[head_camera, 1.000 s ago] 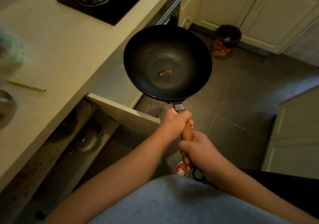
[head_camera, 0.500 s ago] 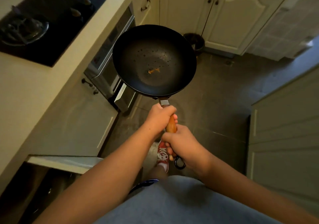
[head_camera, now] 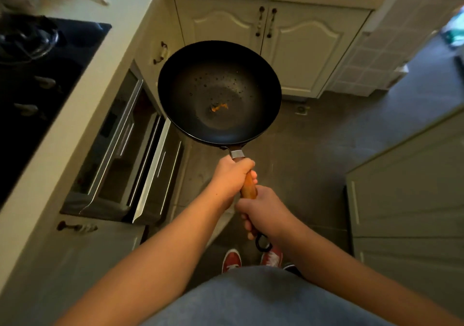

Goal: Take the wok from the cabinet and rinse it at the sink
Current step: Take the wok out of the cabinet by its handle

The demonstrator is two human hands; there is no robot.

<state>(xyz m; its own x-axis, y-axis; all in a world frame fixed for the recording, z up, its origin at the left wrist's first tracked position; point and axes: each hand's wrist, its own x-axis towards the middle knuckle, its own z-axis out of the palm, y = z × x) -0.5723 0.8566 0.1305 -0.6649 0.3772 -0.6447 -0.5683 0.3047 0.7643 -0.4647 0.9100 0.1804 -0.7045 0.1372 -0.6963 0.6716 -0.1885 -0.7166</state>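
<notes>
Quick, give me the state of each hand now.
Left hand: closed on the wok handle, nearer the wok.
Right hand: closed on the handle's end.

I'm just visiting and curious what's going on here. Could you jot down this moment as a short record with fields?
held item: round black metal wok with wooden handle
left hand: grip near the pan end of the handle
right hand: grip near the handle's loop end
inside wok: small orange scrap, dark specks
below wok: grey tiled floor
sink: not in view
</notes>
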